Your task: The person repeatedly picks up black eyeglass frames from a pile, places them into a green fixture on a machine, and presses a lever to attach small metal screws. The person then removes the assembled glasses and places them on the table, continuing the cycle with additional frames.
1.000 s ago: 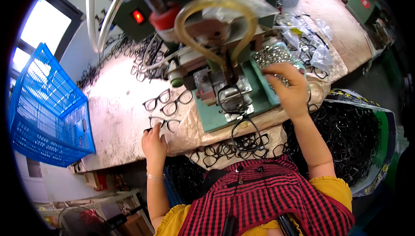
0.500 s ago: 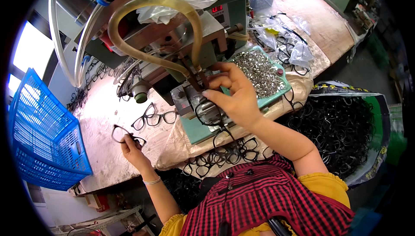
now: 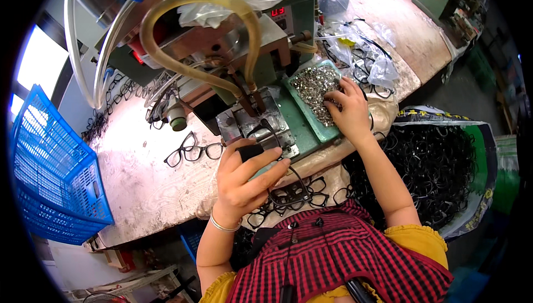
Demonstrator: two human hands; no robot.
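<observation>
At the machine's metal jig (image 3: 283, 139), my left hand (image 3: 241, 183) is closed on a black eyeglass frame (image 3: 302, 183). One rim reaches up onto the jig, and the rest hangs over the bench edge. Something black covers part of a finger of that hand. My right hand (image 3: 351, 111) is over the green tray (image 3: 327, 135). Its bent fingers dip into a heap of tiny shiny metal parts (image 3: 313, 89); what lies between the fingertips is too small to make out. Two dark prongs (image 3: 252, 103) under a yellowish hose point down at the jig.
Black eyeglass frames (image 3: 191, 150) lie on the bench left of the machine, with several more along the front edge. A blue basket (image 3: 61, 175) stands at far left. A sack (image 3: 491, 164) full of black frames is at right. Plastic bags (image 3: 383, 72) lie behind the tray.
My right hand has left the jig and moved right to the metal parts. My left hand has come from the bench at left to the frame at the jig; the frame it held is no longer seen there.
</observation>
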